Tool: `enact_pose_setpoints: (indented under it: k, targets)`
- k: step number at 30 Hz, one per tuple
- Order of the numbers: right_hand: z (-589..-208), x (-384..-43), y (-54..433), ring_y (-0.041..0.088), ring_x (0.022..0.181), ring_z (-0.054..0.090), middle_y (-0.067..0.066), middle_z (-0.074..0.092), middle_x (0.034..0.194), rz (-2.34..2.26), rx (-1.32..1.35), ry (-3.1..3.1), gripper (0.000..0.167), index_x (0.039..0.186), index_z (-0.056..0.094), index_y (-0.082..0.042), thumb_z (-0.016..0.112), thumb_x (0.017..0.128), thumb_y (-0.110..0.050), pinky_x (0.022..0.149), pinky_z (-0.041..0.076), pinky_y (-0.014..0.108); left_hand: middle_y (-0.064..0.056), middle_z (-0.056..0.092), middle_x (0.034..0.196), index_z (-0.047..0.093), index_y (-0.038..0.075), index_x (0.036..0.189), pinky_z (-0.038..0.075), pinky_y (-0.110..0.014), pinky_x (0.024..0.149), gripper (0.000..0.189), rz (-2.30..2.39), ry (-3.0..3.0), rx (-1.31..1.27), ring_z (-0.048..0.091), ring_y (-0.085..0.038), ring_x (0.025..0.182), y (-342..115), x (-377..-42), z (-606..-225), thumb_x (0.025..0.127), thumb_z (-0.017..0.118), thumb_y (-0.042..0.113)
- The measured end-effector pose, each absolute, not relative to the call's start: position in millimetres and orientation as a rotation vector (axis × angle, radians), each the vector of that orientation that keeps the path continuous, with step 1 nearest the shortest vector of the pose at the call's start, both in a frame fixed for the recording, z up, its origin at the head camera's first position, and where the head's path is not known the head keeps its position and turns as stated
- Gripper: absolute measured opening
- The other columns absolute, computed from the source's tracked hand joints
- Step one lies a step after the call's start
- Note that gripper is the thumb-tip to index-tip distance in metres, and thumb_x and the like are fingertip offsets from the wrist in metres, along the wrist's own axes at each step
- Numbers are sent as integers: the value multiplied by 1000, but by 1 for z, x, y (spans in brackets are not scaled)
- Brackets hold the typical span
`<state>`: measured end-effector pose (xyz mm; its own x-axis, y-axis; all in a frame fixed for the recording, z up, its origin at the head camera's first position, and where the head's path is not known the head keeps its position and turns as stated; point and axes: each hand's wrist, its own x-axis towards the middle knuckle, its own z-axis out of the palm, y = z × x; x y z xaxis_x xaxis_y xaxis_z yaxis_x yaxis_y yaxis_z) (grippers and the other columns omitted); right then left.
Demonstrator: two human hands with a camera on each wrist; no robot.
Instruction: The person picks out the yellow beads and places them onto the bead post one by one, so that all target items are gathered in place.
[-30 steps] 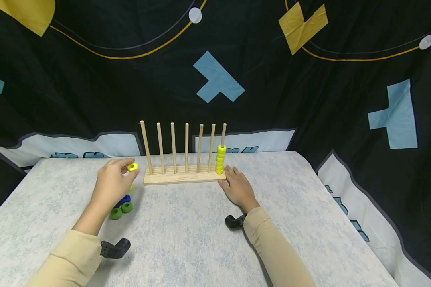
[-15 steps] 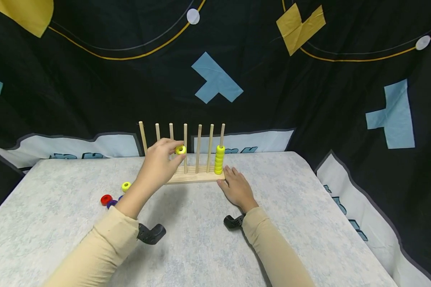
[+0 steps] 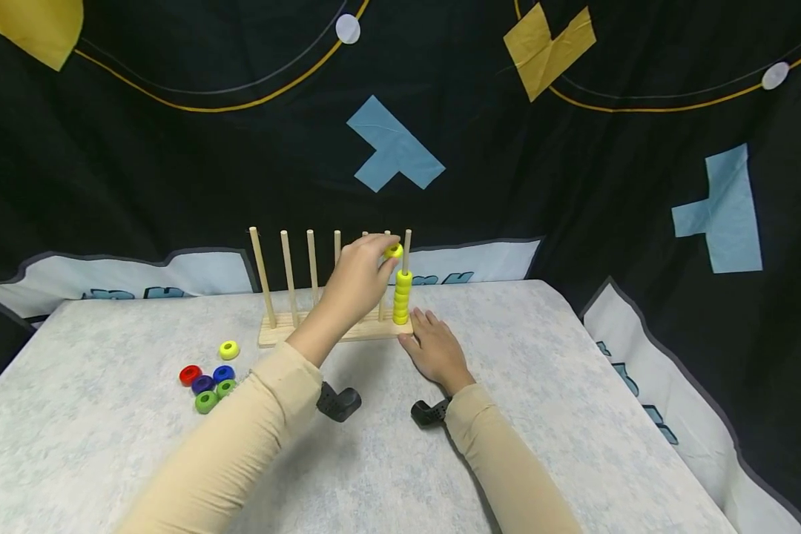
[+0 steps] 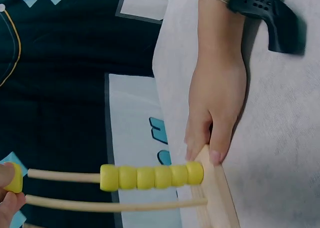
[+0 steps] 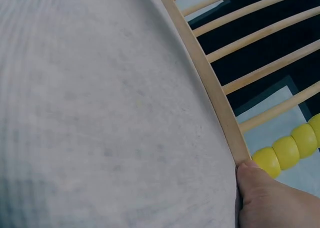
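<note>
A wooden peg rack [image 3: 374, 331] stands on the table with a row of upright pegs. Several yellow beads [image 3: 402, 298] are stacked on its rightmost peg. My left hand [image 3: 357, 278] pinches another yellow bead [image 3: 393, 251] between thumb and fingers, near the top of that peg. In the left wrist view, this bead [image 4: 16, 178] is just off the peg's tip. My right hand [image 3: 438, 351] holds the rack's right end, its thumb [image 5: 257, 180] against the front edge and its fingers toward the back.
On the table left of the rack lie loose beads: yellow [image 3: 229, 350], red [image 3: 190, 374], blue [image 3: 223, 374], purple [image 3: 202, 383] and two green ones [image 3: 206, 402]. A dark decorated cloth [image 3: 274, 163] hangs behind the table. Both wrists wear black camera mounts [image 3: 339, 403].
My left hand has carried the yellow bead from the left of the rack rightward and up to the rightmost peg's top. My right hand stays at the rack's end.
</note>
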<state>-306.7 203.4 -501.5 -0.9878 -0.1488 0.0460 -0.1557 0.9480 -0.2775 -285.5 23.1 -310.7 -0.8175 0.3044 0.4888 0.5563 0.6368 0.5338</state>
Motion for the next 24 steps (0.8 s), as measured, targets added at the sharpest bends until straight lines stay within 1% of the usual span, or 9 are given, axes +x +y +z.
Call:
enact_pose_setpoints:
  k: [4, 7, 9, 12, 14, 19, 20, 21, 24]
  targets:
    - [-501, -307, 204, 21, 155, 17, -4, 21, 166, 460, 243, -3063, 69, 159, 20, -20, 27, 103, -59, 127, 16, 42, -14, 59, 140, 59, 3, 135, 38, -44, 117, 38, -991, -2475, -699, 54, -28, 134, 37, -294, -309, 97, 63, 8]
    - [-502, -307, 205, 21, 155, 17, -4, 21, 165, 459, 248, -3058, 69, 159, 21, -20, 27, 103, -60, 127, 16, 42, -14, 59, 140, 60, 3, 134, 34, -50, 118, 36, -964, -2449, -699, 55, -29, 133, 44, -300, -309, 98, 61, 7]
    - [-502, -307, 205, 21, 155, 17, -4, 21, 166, 452, 251, -3060, 69, 159, 21, -19, 26, 103, -60, 127, 16, 42, -14, 59, 139, 60, 2, 134, 36, -50, 117, 36, -944, -2438, -698, 55, -30, 132, 46, -303, -309, 98, 60, 7]
    - [-502, -307, 204, 20, 155, 16, -5, 20, 166, 449, 254, -3066, 70, 159, 21, -19, 25, 103, -61, 127, 16, 41, -15, 59, 139, 61, 2, 133, 44, -45, 112, 35, -921, -2429, -694, 56, -31, 129, 48, -308, -310, 98, 60, 7]
    - [-502, -307, 204, 20, 155, 16, -5, 19, 166, 447, 255, -3068, 70, 159, 20, -18, 25, 103, -61, 127, 15, 41, -14, 59, 140, 60, 2, 134, 47, -42, 111, 36, -907, -2434, -690, 56, -30, 128, 49, -311, -311, 99, 59, 8]
    - [-501, -307, 204, 19, 155, 15, -4, 19, 166, 438, 252, -3078, 70, 159, 20, -18, 26, 103, -60, 127, 15, 40, -12, 56, 144, 58, 5, 138, 37, -55, 116, 37, -881, -2485, -654, 54, -29, 132, 53, -316, -311, 101, 57, 13]
    - [-501, -307, 204, 19, 155, 15, -5, 18, 166, 431, 249, -3082, 70, 159, 20, -18, 25, 103, -60, 127, 15, 40, -12, 55, 144, 57, 6, 138, 36, -56, 116, 37, -877, -2492, -647, 53, -29, 133, 55, -317, -310, 101, 57, 13]
    - [-502, -307, 204, 19, 155, 15, -5, 18, 166, 426, 247, -3084, 70, 159, 19, -18, 25, 103, -61, 128, 15, 40, -11, 55, 145, 57, 6, 138, 36, -56, 116, 38, -875, -2498, -641, 53, -29, 133, 56, -317, -310, 101, 57, 13]
    - [-502, -307, 204, 18, 155, 14, -5, 18, 166, 420, 241, -3088, 71, 159, 19, -18, 24, 103, -61, 128, 15, 40, -13, 55, 145, 57, 5, 138, 41, -48, 114, 38, -873, -2495, -635, 53, -29, 134, 59, -319, -310, 101, 56, 12]
